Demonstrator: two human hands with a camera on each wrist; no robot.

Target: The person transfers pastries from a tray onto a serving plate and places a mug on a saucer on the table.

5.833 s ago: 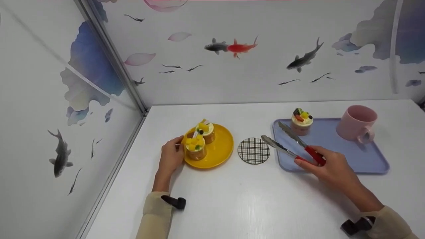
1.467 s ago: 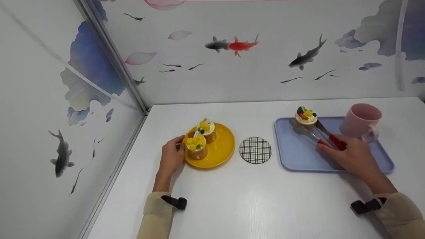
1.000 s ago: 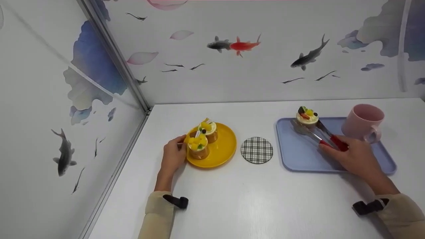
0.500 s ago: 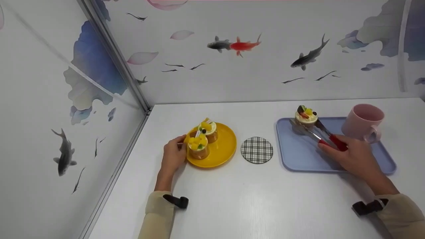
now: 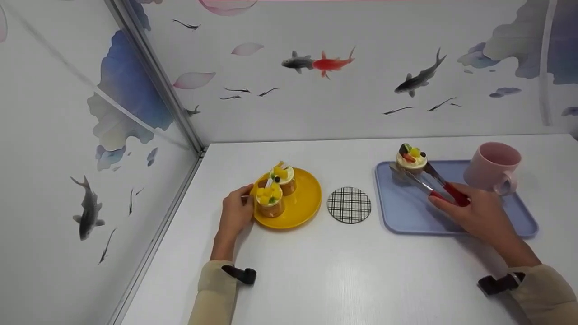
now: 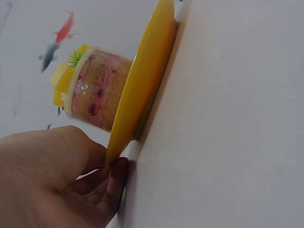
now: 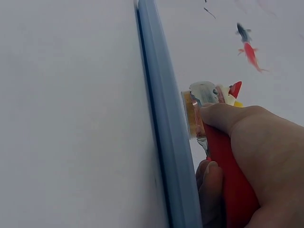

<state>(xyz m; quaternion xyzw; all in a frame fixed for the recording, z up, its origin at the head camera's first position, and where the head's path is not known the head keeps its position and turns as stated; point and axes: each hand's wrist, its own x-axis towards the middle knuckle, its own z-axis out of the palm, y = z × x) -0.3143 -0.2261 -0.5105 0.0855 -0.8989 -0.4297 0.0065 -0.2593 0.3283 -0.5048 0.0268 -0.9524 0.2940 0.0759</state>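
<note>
On the white table (image 5: 343, 275), the left hand (image 5: 237, 210) pinches the plate (image 5: 300, 203) and the right hand (image 5: 481, 214) grips tongs (image 5: 456, 193) around a dessert cup (image 5: 411, 160) at a corner of the tray (image 5: 420, 214), probably light, soft-topped, best squeezed low.

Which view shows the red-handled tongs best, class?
The head view: both metal arms of the tongs, flanking a dessert cup, and red handles show. The right wrist view shows a handle and some metal, partly hidden by the right hand; the left wrist view, none.
</note>
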